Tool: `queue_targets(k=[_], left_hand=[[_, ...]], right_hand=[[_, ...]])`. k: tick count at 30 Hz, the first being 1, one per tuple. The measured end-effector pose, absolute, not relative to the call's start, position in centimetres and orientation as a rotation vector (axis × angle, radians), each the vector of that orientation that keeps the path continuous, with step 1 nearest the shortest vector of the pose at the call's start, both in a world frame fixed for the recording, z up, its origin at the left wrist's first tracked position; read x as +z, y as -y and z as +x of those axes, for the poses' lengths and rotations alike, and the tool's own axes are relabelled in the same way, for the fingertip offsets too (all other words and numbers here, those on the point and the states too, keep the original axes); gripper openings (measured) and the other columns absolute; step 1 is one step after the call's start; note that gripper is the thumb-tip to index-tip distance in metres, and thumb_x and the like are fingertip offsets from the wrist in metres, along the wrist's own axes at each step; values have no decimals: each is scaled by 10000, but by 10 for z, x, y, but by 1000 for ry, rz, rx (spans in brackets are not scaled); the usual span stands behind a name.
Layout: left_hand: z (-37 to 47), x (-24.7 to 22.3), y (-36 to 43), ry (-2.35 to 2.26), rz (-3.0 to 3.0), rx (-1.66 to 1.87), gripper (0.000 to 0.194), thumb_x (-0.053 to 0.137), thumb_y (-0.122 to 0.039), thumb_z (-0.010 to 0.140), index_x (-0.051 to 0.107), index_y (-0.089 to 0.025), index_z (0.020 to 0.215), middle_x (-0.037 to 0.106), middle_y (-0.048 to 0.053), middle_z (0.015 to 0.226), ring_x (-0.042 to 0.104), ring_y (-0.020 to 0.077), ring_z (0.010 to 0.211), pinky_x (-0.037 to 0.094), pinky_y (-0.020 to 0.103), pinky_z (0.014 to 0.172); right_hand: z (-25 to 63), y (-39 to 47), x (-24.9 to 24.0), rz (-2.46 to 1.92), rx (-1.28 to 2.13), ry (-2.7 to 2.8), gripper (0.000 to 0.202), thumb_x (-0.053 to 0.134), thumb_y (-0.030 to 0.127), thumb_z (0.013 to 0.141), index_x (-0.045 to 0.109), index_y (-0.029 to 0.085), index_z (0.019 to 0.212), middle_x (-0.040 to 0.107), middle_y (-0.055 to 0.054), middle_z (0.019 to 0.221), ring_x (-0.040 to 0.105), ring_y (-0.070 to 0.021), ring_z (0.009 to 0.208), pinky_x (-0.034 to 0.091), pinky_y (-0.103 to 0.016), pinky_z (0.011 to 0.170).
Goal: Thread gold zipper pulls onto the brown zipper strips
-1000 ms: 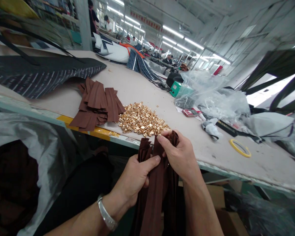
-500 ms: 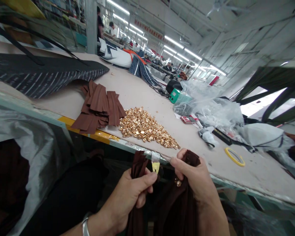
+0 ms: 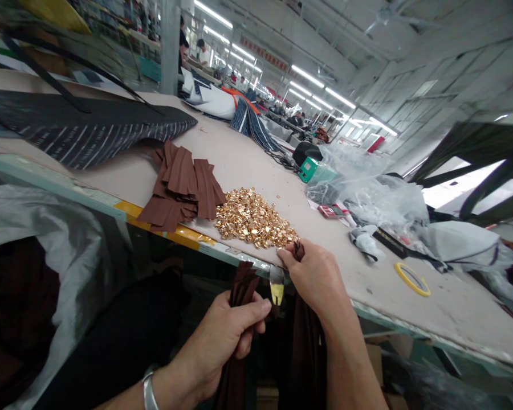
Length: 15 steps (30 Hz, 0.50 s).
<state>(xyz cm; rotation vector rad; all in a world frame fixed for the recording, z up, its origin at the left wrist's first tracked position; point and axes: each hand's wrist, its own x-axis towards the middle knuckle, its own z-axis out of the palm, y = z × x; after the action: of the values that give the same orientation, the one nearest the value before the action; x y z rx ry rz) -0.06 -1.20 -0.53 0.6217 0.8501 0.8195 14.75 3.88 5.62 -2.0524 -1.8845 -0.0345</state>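
My left hand (image 3: 235, 327) is closed around a bundle of brown zipper strips (image 3: 241, 285), whose long ends hang below the table edge. My right hand (image 3: 314, 270) has brown zipper strips (image 3: 299, 251) gripped in its curled fingers, with their lengths hanging under the wrist. Its thumb and fingertips are at the near right end of a heap of small gold metal pieces (image 3: 256, 219) that look like zipper sliders. Between the hands, a small metal fixture with a yellow tip (image 3: 276, 287) sticks out from the table edge.
Folded brown zipper strips (image 3: 179, 182) lie left of the heap. Dark striped fabric (image 3: 89, 134) covers the table's left. At right are clear plastic bags (image 3: 367, 182), a green box (image 3: 310, 169) and a yellow tape roll (image 3: 412, 279). A pale sack (image 3: 64, 245) stands below, left.
My right hand has moved left and up from beside the fixture to the edge of the gold heap. My left hand stays in place with its strips. The view has shifted slightly.
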Motion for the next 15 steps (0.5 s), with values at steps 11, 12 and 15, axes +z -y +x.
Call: queue_targets(k=[11, 12, 15], left_hand=[[-3, -4, 11, -791, 529, 798, 183, 667, -318, 776, 615, -148, 732, 573, -34, 557, 326, 18, 340, 219, 166, 379], [-3, -4, 12, -767, 513, 776, 188, 656, -320, 787, 638, -138, 744, 591, -22, 577, 324, 14, 338, 230, 166, 377], [-3, -3, 14, -696, 481, 718, 207, 628, -314, 811, 680, -119, 764, 635, 9, 644, 319, 4, 331, 243, 167, 368]], right_hand=[[148, -9, 52, -1779, 96, 1772, 120, 621, 301, 853, 690, 215, 900, 714, -23, 761, 643, -194, 680, 445, -301, 652], [148, 0, 51, -1727, 164, 1747, 125, 626, 314, 859, 696, 221, 904, 718, -22, 768, 649, -192, 679, 460, -298, 650], [144, 28, 44, -1570, 331, 1709, 68, 656, 287, 855, 699, 242, 882, 713, -9, 764, 651, -177, 671, 485, -272, 622]])
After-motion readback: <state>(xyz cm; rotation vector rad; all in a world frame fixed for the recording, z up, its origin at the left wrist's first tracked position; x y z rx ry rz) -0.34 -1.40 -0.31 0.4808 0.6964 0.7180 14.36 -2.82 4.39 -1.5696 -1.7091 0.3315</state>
